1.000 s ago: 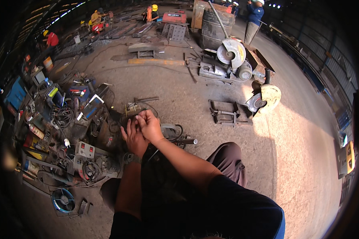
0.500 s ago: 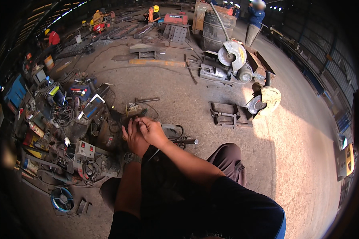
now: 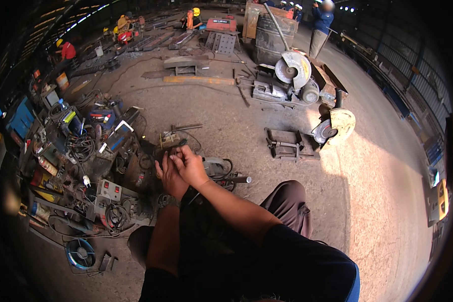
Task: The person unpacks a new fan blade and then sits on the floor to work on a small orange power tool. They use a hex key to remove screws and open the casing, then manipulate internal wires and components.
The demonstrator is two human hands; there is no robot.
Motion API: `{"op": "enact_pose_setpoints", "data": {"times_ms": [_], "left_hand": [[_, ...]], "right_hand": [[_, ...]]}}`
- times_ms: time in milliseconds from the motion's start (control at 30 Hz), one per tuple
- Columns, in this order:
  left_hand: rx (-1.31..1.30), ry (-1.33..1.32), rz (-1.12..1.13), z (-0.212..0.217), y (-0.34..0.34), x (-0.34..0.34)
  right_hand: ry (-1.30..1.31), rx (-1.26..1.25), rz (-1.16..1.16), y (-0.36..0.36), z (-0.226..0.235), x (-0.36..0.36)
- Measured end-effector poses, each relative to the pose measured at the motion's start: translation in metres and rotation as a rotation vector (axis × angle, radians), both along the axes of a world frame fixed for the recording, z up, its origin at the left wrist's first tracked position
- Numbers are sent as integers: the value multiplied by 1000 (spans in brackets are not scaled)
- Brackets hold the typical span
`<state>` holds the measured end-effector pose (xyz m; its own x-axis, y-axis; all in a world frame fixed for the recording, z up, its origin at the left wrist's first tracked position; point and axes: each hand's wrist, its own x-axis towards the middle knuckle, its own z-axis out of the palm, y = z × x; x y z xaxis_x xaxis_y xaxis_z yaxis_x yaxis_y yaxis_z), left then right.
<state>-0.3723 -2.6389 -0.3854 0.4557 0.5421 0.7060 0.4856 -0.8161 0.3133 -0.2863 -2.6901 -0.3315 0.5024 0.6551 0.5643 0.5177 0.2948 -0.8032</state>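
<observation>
My left hand (image 3: 172, 177), with a watch at its wrist, reaches forward over a dark object (image 3: 161, 153) whose kind I cannot make out. Its fingers are bent and close together. My right hand (image 3: 191, 167) presses against it from the right, thumb and fingers pinched. Whatever lies between the fingers is too small and hidden to name. Just right of the hands, partly covered by my right forearm, a grey tool (image 3: 214, 166) with a curved guard rests low, a metal tube end (image 3: 243, 179) poking out beside it.
Cluttered tools and cables lie left, around a grey switch box (image 3: 108, 190) with red switches. A round blue fan (image 3: 80, 253) sits nearer. Ahead right stand two cut-off saws (image 3: 293, 70), the nearer with a pale guard (image 3: 342, 126). A drum (image 3: 274, 38) and several people are farther off.
My right hand's fingers have shifted slightly against the left hand. Both hands otherwise stay together in the same place, and the view has moved only a little.
</observation>
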Motion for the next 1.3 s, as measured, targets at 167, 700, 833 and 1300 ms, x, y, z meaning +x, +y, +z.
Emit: {"op": "enact_pose_setpoints", "data": {"times_ms": [167, 700, 833, 1300], "left_hand": [[17, 43, 9, -11, 6, 3], [10, 10, 26, -13, 7, 2], [0, 59, 43, -4, 0, 4], [-33, 47, 1, 3, 0, 0]], "right_hand": [[-313, 18, 120, 2, 8, 24], [-17, 10, 49, -6, 1, 1], [299, -49, 199, 1, -5, 13], [129, -9, -28, 9, 0, 4]]}}
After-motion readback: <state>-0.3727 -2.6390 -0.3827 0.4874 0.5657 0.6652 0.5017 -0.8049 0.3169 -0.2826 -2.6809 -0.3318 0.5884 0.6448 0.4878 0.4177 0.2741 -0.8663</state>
